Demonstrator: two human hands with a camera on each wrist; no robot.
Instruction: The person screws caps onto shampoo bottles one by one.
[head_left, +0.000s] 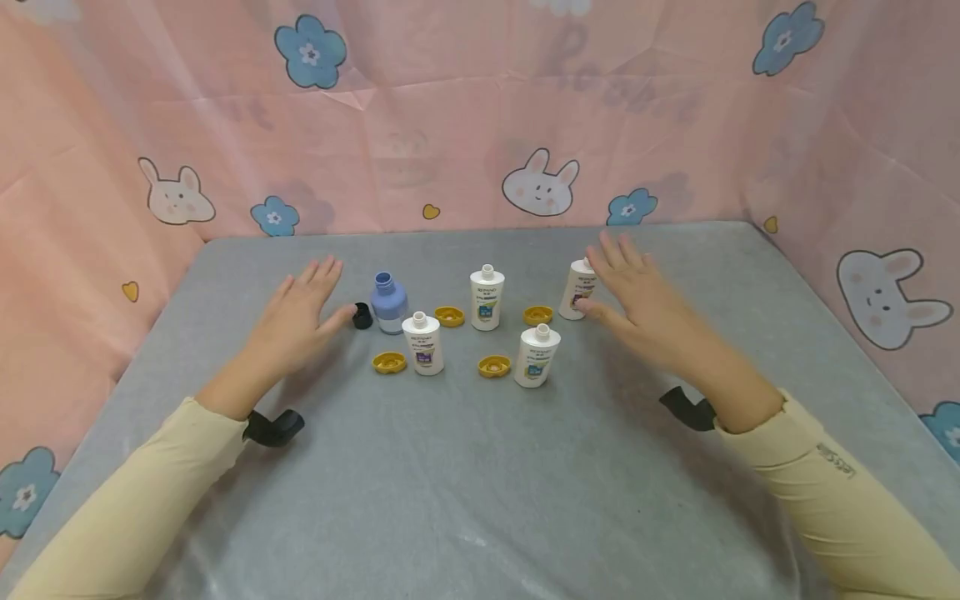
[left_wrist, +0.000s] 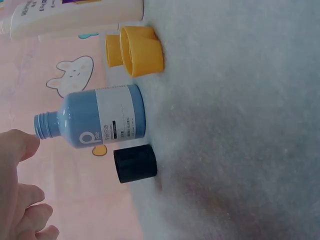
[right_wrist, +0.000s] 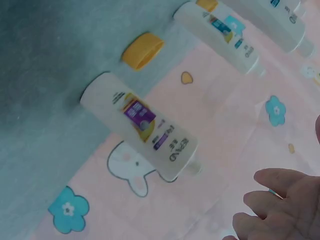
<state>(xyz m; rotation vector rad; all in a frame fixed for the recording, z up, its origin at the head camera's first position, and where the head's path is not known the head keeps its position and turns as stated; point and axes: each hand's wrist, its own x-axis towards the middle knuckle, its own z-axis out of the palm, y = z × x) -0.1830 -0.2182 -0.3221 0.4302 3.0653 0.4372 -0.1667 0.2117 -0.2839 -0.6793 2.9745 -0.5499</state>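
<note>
Beside the left hand's fingers (head_left: pixel 318 275) stands a blue bottle (head_left: pixel 389 303).

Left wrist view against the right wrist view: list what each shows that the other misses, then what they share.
Only the left wrist view shows the blue bottle, uncapped, the black cap beside it, and the left hand, its fingers near the bottle's neck.

Only the right wrist view shows the purple-labelled white bottle close up and the right hand, apart from it.

Both show white bottles, a yellow cap, the grey table and the pink bunny backdrop.
</note>
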